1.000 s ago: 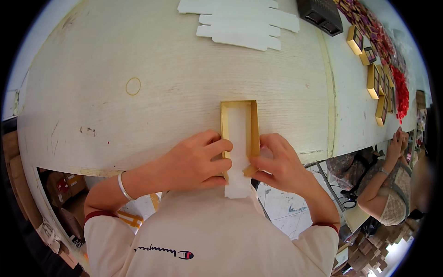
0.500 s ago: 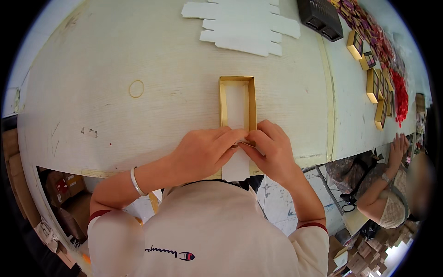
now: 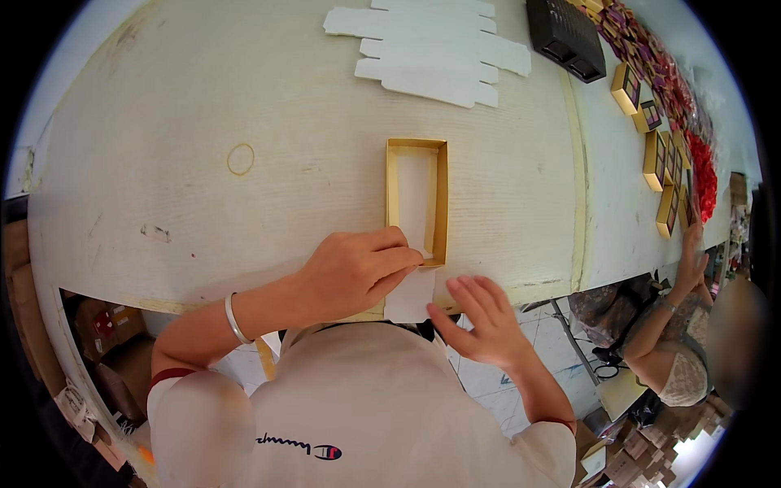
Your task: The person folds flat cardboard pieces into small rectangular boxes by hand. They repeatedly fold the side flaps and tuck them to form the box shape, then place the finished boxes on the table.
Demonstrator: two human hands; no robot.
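Observation:
A shallow gold cardboard box (image 3: 442, 199) with a white inside lies open-topped on the table before me, its long sides pointing away. A white flap (image 3: 409, 297) extends from its near end over the table's front edge. My left hand (image 3: 358, 267) has its fingers closed on the near end wall, at the near left corner, which they partly hide. My right hand (image 3: 478, 321) is off the box, just right of the flap, its fingers apart and nothing in them. Whether its fingertips touch the flap, I cannot tell.
Flat white card blanks (image 3: 431, 53) lie beyond the box, near a black plastic tray (image 3: 565, 41). A thin yellow ring (image 3: 241, 159) is at left. Several gold boxes (image 3: 655, 161) stand at right beside a red heap (image 3: 701, 175). A co-worker's arm (image 3: 651, 337) is at far right.
My right hand has let go of the box's near end and moved right and toward me, its fingers opening. My left hand stays at the near end. The co-worker's hands have shifted.

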